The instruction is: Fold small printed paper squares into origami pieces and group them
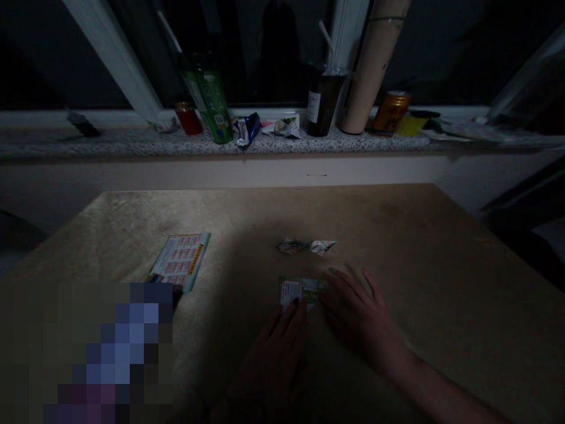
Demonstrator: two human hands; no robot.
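Note:
In dim light, my left hand [282,344] lies with its fingers stretched out flat on a small piece of printed paper [291,288] on the table. My right hand [359,312] has its fingers spread, the tips at the paper's right edge. White, green and red print shows on the paper, and its near part is covered by my fingers. Just beyond it lies a folded paper piece [323,246] shaped like a bow, pinched in the middle. To the left is a printed card [179,259] with rows of red figures, perhaps several stacked.
The brown table [388,218] meets a wall below a granite windowsill [269,143]. On the sill stand a green bottle [210,103], a dark cup [324,106] with a straw, an orange can [392,113], a cardboard tube [373,65] and crumpled wrappers [247,129]. A pixelated patch hides the lower left.

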